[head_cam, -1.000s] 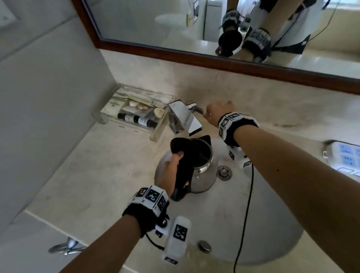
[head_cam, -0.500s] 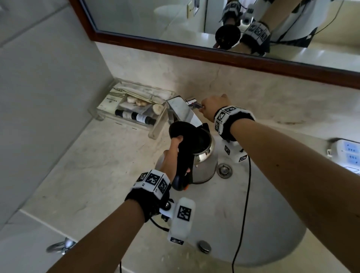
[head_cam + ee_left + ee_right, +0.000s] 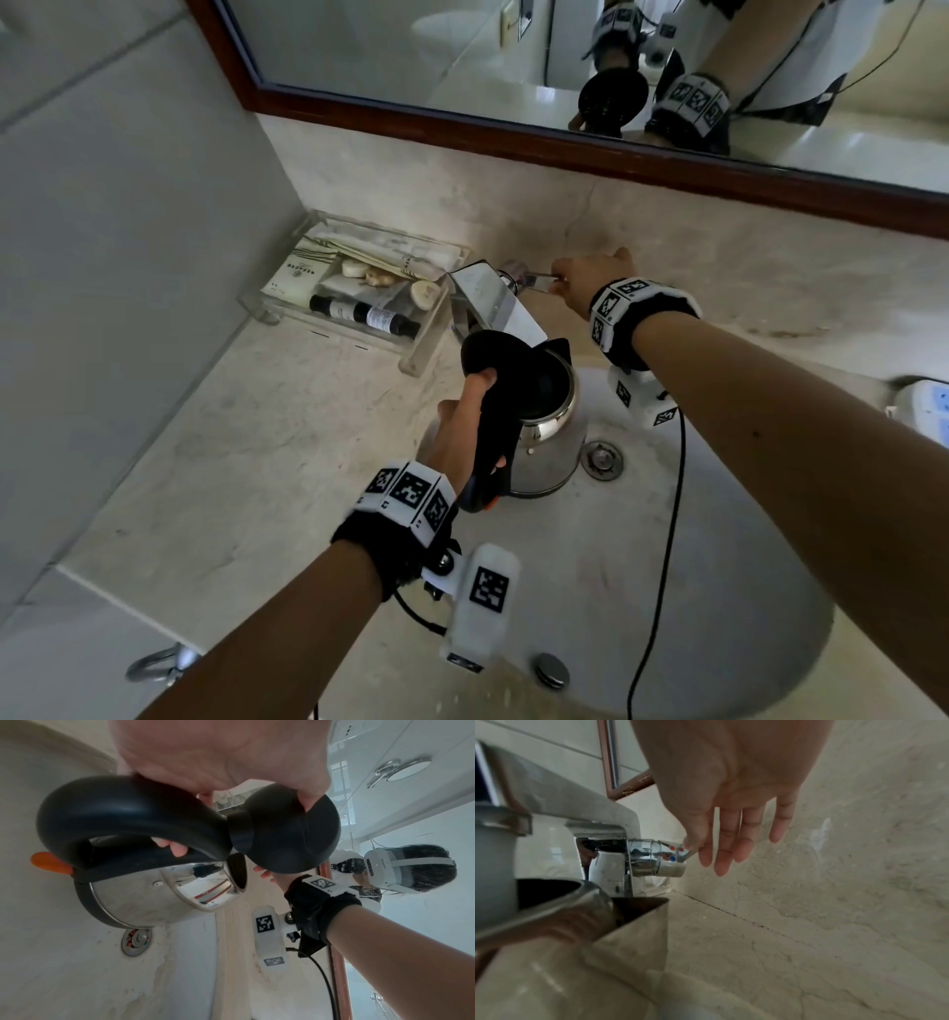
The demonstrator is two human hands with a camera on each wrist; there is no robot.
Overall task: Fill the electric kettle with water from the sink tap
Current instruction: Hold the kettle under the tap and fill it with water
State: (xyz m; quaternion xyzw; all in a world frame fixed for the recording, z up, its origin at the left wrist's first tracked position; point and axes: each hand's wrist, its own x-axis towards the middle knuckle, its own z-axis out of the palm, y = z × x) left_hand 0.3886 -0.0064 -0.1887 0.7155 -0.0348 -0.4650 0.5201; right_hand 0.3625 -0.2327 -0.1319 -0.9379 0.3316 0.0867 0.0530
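the step in hand looks like turning on the tap: the electric kettle (image 3: 539,437) is already held over the sink basin (image 3: 719,591), its open mouth just under the tap spout (image 3: 493,303), with the lid (image 3: 493,349) flipped up toward the holding hand; no water stream can be made out in any view, so the fill seems not yet begun; the next move likely calls for working the tap lever (image 3: 534,280) until water runs, while keeping the mouth square under the spout so nothing runs down the steel side.

the left hand (image 3: 462,431) grips the kettle's black handle (image 3: 128,817), fingers wrapped through it and thumb up near the lid; an orange switch (image 3: 49,863) sits at the handle's lower end; the right hand (image 3: 585,280), beyond the kettle and toward the wall, pinches the lever between thumb and forefinger, the other fingers (image 3: 726,850) straight and loose; red and blue dots mark the lever base.

around the hands: a pale marble counter (image 3: 257,462), a matching backsplash beyond the right hand, a wood-framed mirror (image 3: 513,139) above; outward from the left hand, against the wall, a clear tray (image 3: 359,293) of toiletries; the drain (image 3: 601,460) lies just beside the kettle base; a white power strip (image 3: 924,406) lies far out past the right forearm.
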